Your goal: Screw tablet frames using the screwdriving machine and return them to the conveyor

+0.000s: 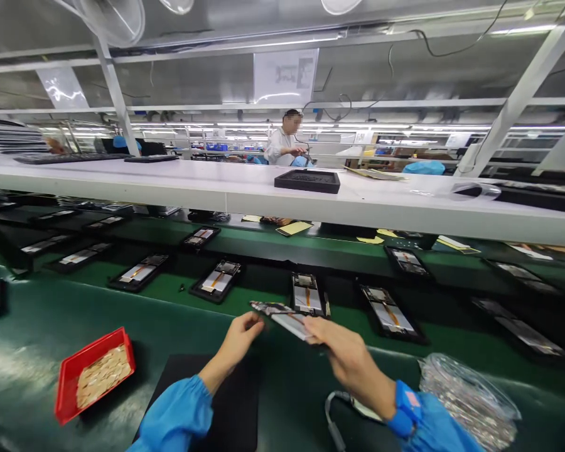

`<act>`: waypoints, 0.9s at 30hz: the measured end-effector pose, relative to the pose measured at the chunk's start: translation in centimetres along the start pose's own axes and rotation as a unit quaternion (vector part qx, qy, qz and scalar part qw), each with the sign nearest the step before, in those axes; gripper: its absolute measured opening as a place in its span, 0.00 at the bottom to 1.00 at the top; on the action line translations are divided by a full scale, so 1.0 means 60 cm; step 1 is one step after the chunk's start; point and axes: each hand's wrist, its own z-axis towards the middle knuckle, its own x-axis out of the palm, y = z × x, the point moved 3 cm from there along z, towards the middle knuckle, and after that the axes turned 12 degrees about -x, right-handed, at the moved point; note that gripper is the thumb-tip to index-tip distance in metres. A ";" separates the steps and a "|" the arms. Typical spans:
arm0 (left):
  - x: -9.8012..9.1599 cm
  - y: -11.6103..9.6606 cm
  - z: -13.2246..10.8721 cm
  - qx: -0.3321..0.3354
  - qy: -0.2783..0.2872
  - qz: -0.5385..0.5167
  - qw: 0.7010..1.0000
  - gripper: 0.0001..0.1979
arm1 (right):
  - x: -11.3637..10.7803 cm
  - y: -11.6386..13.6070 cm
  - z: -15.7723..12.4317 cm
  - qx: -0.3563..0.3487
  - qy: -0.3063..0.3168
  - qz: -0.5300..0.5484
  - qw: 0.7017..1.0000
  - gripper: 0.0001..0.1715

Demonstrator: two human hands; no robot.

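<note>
My right hand (351, 351) grips the near right end of an opened tablet (287, 319), thumb on top. The tablet is tilted in the air, its pale battery side partly seen edge-on. My left hand (238, 345) is beside the tablet's left end, a little below it. Its fingers are curled and drawn together, and I cannot make out what is between them or whether they touch the tablet. Just behind, another opened tablet (307, 294) with a silver battery and orange ribbon cable lies on the green belt (263, 295). A black mat (216, 402) lies beneath my left arm.
A red tray (66, 383) of small tan pieces sits at left. A clear bag (471, 402) of small metallic parts and a grey cable (334, 424) lie at right. Several opened tablets (390, 314) line the belt. A white shelf (193, 182) crosses above; a person (282, 144) sits beyond.
</note>
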 end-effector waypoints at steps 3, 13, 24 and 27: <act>-0.088 0.032 -0.080 -0.090 0.017 -0.085 0.992 0.23 | 0.053 0.050 0.022 -0.046 0.017 0.027 0.998 0.29; -0.234 0.092 -0.267 -0.234 -0.017 -0.330 0.915 0.15 | 0.289 0.169 -0.029 -0.066 0.104 -0.064 0.990 0.23; -0.134 0.135 -0.266 -0.253 -0.158 -0.552 0.779 0.06 | 0.339 0.246 0.038 0.083 0.131 0.117 0.981 0.15; -0.135 0.139 -0.265 -0.245 -0.181 -0.566 0.766 0.07 | 0.335 0.258 0.060 0.034 0.082 0.062 0.994 0.15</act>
